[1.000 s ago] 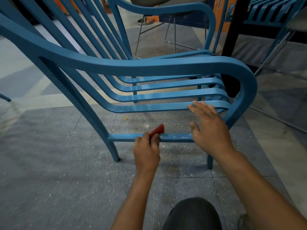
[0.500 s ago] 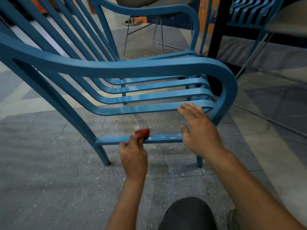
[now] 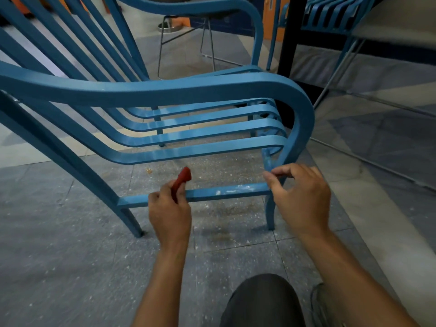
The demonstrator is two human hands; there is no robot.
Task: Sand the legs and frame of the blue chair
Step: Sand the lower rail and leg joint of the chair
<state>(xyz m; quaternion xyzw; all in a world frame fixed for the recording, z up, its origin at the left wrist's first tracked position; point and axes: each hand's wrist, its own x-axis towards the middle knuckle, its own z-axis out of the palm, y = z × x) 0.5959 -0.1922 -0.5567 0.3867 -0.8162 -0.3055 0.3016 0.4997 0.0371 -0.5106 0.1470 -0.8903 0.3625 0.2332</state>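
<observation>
The blue chair stands side-on in front of me, armrest across the upper view, slatted seat behind it. Its low side rail runs between the two near legs and carries pale scuffed patches toward the right end. My left hand is shut on a folded red piece of sandpaper, which sticks up just above the rail's left half. My right hand curls around the front leg where the rail joins it, thumb and fingers pinching the metal.
White dust speckles the grey tiled floor under and around the chair. A black table leg and another blue chair stand at the back right, a metal-framed stool behind. My dark-trousered knee is at the bottom.
My right hand slid from resting flat by the seat slat to gripping the front leg at the rail joint. My left hand with the sandpaper lifted slightly off the rail.
</observation>
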